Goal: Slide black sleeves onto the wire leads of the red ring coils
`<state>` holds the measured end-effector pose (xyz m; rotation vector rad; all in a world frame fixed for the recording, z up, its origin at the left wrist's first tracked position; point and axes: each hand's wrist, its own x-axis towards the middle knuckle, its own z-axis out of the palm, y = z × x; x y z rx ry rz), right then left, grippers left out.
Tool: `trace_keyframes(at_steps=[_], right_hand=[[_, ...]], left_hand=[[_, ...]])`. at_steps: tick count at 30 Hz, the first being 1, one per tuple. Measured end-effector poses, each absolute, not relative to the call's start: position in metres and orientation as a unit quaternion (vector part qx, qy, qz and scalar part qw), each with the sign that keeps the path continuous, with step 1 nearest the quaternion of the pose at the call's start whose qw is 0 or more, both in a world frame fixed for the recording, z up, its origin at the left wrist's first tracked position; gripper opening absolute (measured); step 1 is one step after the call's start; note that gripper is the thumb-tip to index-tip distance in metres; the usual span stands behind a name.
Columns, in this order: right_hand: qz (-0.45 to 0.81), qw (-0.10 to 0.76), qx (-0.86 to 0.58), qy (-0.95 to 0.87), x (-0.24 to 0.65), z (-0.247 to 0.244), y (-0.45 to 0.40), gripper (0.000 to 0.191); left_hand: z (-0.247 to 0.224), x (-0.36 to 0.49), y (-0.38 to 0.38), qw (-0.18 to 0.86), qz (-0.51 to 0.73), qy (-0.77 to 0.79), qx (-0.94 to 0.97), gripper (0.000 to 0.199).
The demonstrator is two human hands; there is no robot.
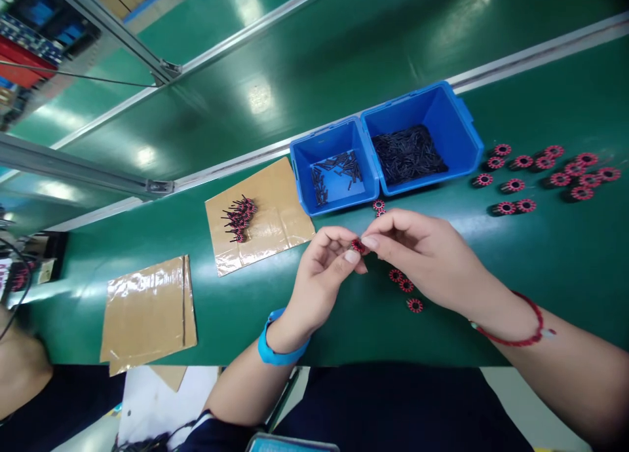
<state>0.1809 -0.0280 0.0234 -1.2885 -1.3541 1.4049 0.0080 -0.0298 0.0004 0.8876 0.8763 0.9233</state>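
Observation:
My left hand (327, 268) pinches a small red-and-black toothed ring part (358, 245) between thumb and fingers, over the green table. My right hand (417, 252) meets it from the right, thumb and index finger pinched together at the part's edge; whatever is between those fingertips is too small to make out. Below the hands lie a few similar red parts (415, 305), and others show just above them, partly covered by my right hand. Behind the hands stand a small blue bin (335, 147) with scattered short black tubes and a larger blue bin (459, 128) holding a heap of black pieces.
A cardboard sheet (275, 209) at centre left bears a cluster of red parts (240, 217) with black tubes sticking out. Another cardboard sheet (147, 308) lies further left. Several red parts (525, 206) stand at the right. Another person's arm (19, 367) is at the left edge.

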Motion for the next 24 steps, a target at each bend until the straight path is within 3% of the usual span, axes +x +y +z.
trace_keyframes(at_steps=[11, 24], right_hand=[[0.490, 0.396, -0.518, -0.578, 0.1822, 0.0228, -0.0295, 0.020], [0.407, 0.381, -0.538, -0.633, 0.1799, 0.0224, -0.0318, 0.023]], left_hand=[[0.0068, 0.0097, -0.0293, 0.779, 0.363, 0.392, 0.327, 0.022], [0.0054, 0.0036, -0.0274, 0.736, 0.350, 0.411, 0.408, 0.020]])
